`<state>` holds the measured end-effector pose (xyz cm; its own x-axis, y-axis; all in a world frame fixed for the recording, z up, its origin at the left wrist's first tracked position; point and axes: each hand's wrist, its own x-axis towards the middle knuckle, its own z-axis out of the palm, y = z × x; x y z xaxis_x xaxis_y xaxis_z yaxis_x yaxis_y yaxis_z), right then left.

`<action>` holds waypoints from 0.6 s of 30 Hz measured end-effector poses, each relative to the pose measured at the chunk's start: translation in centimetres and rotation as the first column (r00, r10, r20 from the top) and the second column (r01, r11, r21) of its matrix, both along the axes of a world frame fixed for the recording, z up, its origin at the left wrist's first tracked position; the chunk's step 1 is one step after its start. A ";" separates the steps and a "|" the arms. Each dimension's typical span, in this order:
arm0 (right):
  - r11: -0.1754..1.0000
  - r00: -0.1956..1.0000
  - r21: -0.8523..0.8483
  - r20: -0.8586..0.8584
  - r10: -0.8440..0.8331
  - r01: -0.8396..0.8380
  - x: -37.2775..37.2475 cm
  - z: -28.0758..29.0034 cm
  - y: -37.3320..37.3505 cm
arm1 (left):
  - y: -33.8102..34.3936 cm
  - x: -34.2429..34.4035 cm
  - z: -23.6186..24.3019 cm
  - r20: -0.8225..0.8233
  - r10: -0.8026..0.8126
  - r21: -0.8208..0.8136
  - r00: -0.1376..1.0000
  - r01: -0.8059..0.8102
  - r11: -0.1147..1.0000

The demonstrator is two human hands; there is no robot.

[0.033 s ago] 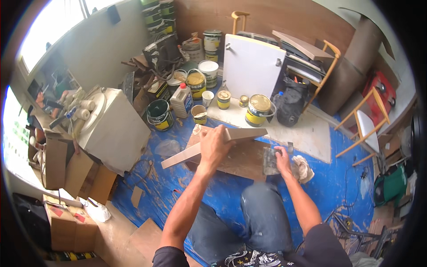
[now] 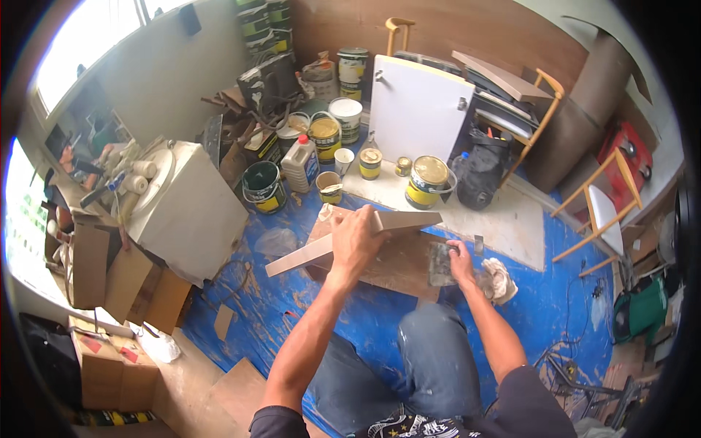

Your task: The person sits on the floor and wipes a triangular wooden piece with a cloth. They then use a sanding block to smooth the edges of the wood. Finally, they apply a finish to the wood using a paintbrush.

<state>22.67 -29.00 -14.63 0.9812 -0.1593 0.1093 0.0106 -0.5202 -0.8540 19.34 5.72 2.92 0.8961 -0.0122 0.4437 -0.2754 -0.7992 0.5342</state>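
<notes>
My left hand (image 2: 355, 244) is closed over the top of a long, pale wooden board (image 2: 303, 257), which is held tilted on its edge. Below the board lies a wider brown panel (image 2: 398, 266), or possibly a low box; its far part is hidden. To its right, my right hand (image 2: 461, 261) is closed around a scraper with a broad, flat, grey-smeared blade (image 2: 440, 264). The blade is over the panel's right end; whether it touches I cannot tell. Close to my right wrist, a crumpled off-white rag (image 2: 499, 281) lies on the floor sheet.
Blue plastic sheeting (image 2: 255, 321) covers the floor. Ahead stand a dark open bucket (image 2: 263, 188), a jug with a red cap (image 2: 300, 164), a yellow-banded bucket (image 2: 427, 182) and a white door panel (image 2: 418, 106). A cloth-covered block (image 2: 193, 212) is at left, a wooden chair (image 2: 602, 204) at right.
My right hand and the scraper have shifted slightly to the left. My left hand keeps its hold on the board. The whole view has moved a little.
</notes>
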 end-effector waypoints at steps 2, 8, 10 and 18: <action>0.988 0.997 -0.144 0.047 0.067 -0.059 1.3 -1.2 1.9 | 0.9 -0.1 0.3 -0.002 0.019 -0.006 1.000 -0.019 1.000; 0.995 0.911 -0.084 0.411 -0.012 0.051 10.2 5.8 5.4 | 2.5 -1.2 -0.2 -0.036 0.064 -0.051 0.997 -0.065 0.997; 0.984 0.906 -0.069 0.384 0.179 -0.166 18.1 9.9 9.2 | 1.5 -1.6 -0.2 -0.036 0.059 -0.082 0.998 -0.062 0.995; 0.839 0.562 0.228 -0.652 0.509 -0.495 35.7 -4.2 30.0 | 0.7 -2.4 1.0 -0.122 0.066 -0.046 0.990 -0.072 0.996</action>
